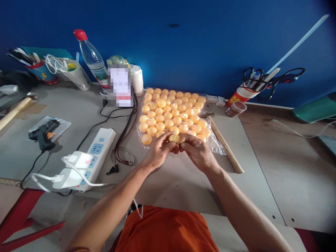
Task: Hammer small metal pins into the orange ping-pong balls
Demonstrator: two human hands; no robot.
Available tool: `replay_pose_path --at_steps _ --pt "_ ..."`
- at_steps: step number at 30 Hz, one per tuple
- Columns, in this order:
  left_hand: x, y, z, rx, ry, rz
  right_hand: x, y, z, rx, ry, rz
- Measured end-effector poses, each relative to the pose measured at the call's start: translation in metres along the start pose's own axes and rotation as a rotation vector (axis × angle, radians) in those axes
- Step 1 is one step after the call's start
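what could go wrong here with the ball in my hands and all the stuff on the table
1. Both hands, left hand and right hand, pinch one orange ball by the fingertips; it could slip and roll away.
2. The open plastic bag of loose balls lies right behind the hands; a nudge might spill them.
3. The glue gun and the power strip cords trail nearby and could snag an arm.

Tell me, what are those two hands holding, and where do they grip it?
One small orange ball, pinched at its sides between the fingertips of the left hand and the right hand, at the near edge of the bag of balls.
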State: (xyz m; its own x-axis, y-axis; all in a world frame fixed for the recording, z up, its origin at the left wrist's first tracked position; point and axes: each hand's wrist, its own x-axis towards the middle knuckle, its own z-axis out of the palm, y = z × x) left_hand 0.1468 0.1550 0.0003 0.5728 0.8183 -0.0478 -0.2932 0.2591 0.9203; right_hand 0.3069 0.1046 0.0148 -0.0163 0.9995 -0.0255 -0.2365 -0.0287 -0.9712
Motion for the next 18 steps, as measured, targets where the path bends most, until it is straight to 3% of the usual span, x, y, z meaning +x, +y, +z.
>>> replay_pose_path --at_steps 10,18 --pt "-0.0004 -0.0057 -0.0012 0.069 0.016 0.030 -0.0001 -0.0007 0.0015 0.041 0.000 0.035" --pt "-0.0030 0.0030 0.0039 0.099 0.026 0.020 0.0001 0.0008 0.0003 0.023 0.021 0.050"
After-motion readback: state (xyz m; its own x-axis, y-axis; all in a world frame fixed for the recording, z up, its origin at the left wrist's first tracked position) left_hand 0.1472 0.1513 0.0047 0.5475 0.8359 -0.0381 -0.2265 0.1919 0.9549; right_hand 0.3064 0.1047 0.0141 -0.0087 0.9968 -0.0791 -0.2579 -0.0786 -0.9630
